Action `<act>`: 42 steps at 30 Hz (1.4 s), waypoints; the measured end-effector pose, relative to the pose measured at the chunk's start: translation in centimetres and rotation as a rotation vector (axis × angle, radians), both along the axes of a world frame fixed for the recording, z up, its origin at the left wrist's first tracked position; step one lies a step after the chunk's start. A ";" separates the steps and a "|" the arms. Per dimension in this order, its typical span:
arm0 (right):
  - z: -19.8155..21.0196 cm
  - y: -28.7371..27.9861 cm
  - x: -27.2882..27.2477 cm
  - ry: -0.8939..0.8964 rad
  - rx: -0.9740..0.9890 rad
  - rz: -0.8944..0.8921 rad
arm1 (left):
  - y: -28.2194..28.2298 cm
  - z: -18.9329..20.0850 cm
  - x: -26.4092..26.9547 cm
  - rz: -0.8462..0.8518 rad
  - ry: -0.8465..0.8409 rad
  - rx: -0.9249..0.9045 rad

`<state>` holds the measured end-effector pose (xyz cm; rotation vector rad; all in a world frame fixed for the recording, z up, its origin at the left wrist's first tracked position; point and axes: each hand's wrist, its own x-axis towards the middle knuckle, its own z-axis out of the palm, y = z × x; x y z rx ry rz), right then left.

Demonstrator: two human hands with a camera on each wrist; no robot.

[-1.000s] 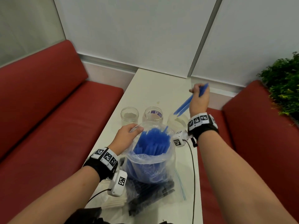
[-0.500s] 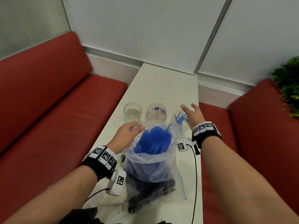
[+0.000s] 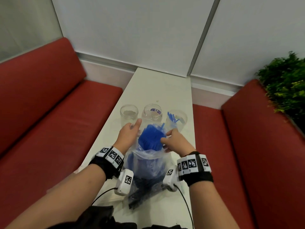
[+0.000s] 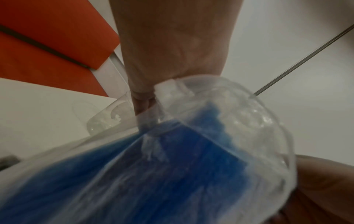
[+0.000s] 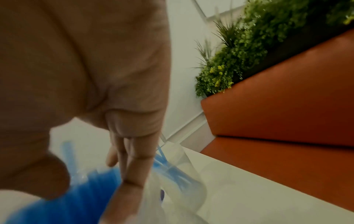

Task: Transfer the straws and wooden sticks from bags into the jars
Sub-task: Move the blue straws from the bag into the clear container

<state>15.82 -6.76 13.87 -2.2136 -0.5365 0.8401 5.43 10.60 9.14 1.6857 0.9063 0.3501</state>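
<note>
A clear bag (image 3: 148,161) packed with blue straws (image 3: 151,138) stands upright on the white table (image 3: 158,90). My left hand (image 3: 134,128) pinches the bag's rim on its left side; the left wrist view shows that left hand (image 4: 143,100) holding the plastic edge. My right hand (image 3: 165,136) is at the bag's mouth, thumb and fingers spread over the straw tops and closed on nothing. Three glass jars stand behind: left jar (image 3: 128,113), middle jar (image 3: 152,112), and right jar (image 3: 177,119), which holds a few blue straws.
A flat bag of black straws (image 3: 142,189) lies under the blue one, near the table's front edge. Red benches (image 3: 57,113) flank the narrow table, and a green plant (image 3: 285,83) sits behind the right bench. Wrist-camera cables trail at the front.
My right hand let its blue straws go into the right jar, then came back to the mouth of the bag. The left hand has kept its hold on the rim.
</note>
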 end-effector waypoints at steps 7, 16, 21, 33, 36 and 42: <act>-5.8 0.9 -5.4 0.198 0.531 -0.096 | -1.4 -0.2 -0.5 0.046 -0.045 -0.016; -6.4 1.5 -6.3 0.013 0.443 -0.025 | -1.0 -0.4 -1.5 0.075 -0.038 -0.045; -3.1 0.7 -4.8 -0.076 0.487 -0.011 | -0.2 1.1 -1.6 0.046 -0.126 -0.075; 1.2 0.8 -5.0 -0.065 0.707 -0.165 | 0.1 1.3 -2.2 -0.048 -0.090 -0.156; 1.6 1.4 -5.2 -0.071 0.668 -0.149 | 0.2 1.3 -2.2 -0.050 -0.095 -0.159; 3.8 1.4 -4.0 -0.089 0.588 -0.067 | 1.1 1.3 -2.3 -0.080 -0.079 -0.139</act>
